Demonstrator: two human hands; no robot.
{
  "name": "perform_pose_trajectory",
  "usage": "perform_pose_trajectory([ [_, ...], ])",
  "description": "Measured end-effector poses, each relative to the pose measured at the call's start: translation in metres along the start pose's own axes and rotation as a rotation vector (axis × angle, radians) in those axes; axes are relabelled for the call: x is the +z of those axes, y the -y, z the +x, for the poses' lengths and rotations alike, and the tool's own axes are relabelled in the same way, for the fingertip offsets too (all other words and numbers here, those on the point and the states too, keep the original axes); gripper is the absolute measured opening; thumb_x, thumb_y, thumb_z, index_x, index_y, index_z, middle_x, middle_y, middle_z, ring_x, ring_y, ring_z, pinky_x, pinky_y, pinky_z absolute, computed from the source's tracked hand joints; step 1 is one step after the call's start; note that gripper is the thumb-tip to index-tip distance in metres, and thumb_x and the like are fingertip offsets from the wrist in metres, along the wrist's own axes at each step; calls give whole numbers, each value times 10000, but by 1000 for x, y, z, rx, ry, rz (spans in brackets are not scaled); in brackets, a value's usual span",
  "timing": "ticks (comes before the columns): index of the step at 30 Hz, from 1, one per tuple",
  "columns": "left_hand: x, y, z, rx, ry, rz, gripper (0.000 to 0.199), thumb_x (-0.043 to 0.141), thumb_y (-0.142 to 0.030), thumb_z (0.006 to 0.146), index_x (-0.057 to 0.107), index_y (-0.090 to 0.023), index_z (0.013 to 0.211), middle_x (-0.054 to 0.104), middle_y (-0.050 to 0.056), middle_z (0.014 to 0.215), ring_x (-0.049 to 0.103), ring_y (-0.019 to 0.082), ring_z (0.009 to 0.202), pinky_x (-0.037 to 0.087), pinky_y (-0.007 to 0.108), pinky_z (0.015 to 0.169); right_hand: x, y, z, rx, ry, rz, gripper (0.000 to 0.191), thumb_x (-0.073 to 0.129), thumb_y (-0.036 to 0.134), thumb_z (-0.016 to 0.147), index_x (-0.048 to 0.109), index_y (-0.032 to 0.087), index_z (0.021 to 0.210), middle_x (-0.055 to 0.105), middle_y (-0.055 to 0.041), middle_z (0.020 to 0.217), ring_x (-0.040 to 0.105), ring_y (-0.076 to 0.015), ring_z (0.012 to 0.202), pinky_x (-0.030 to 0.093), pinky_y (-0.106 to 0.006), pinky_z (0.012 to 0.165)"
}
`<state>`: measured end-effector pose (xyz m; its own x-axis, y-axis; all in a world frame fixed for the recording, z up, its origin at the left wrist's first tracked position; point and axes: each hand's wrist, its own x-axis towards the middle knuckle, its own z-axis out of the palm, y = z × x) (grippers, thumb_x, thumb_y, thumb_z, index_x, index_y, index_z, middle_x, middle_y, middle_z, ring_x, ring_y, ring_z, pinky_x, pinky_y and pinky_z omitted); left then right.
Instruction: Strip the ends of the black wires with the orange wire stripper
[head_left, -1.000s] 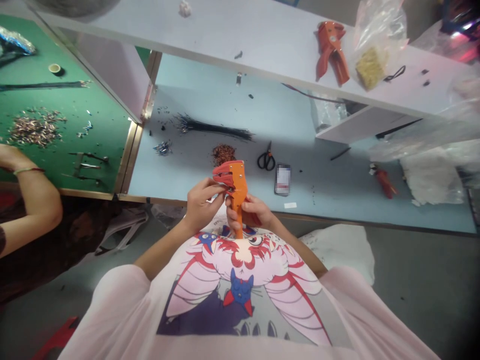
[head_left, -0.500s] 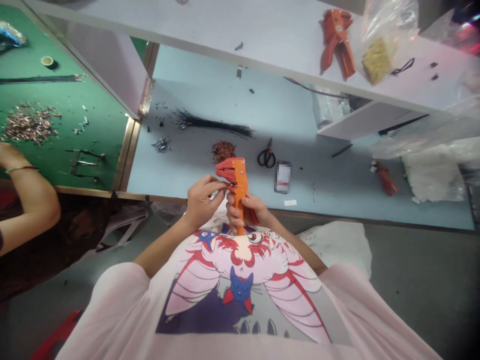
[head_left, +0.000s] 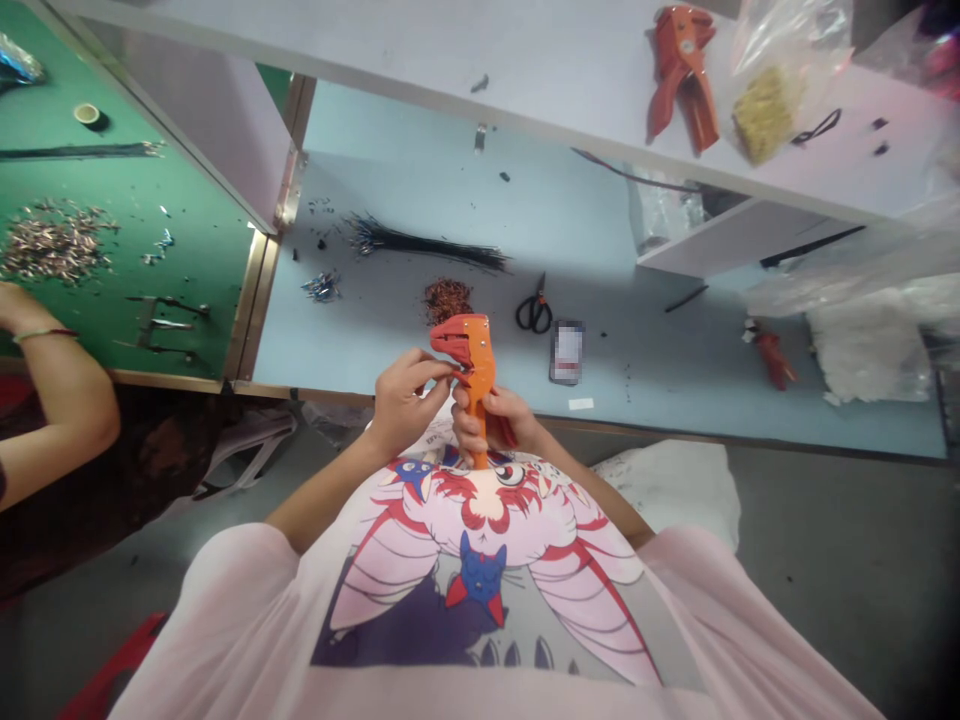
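The right hand is wrapped around the handle of an orange tool and grips it tight. The tool stands up in front of the shirt, just past the near edge of the blue surface, with its red mouth turned to the left. The left hand is at that mouth, with its thumb and finger close together. I cannot tell if they pinch something thin, because it is too small to see.

Behind the top of the tool is a pile of little copper bits, and farther back lies a bunch of black wires. To the left of the pile are some small blue and silver bits. To the right are black scissors, with a phone just beside them and a white slip near the phone. A red tool lies far to the right, near a white bag.

Up on the shelf there is another red tool, next to a clear bag with yellow stuff in it. On the left, another person's arm bends beside a green surface, which has a bigger pile of copper pieces on it
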<state>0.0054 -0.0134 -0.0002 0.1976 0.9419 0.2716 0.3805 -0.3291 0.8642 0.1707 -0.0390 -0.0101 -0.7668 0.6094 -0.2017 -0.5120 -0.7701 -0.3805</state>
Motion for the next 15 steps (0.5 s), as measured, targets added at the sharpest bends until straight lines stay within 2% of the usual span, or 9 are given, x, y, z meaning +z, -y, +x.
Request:
perform_pose_trajectory([
  [15, 0, 0, 3, 2, 6, 14, 113, 581, -174, 810, 690, -201, 823, 617, 1, 758, 464, 79, 588, 382, 205, 565, 0, -1, 0, -9, 7, 41, 270, 579, 410, 831, 449, 188, 915, 521, 49, 640, 492, -84, 469, 513, -271, 481],
])
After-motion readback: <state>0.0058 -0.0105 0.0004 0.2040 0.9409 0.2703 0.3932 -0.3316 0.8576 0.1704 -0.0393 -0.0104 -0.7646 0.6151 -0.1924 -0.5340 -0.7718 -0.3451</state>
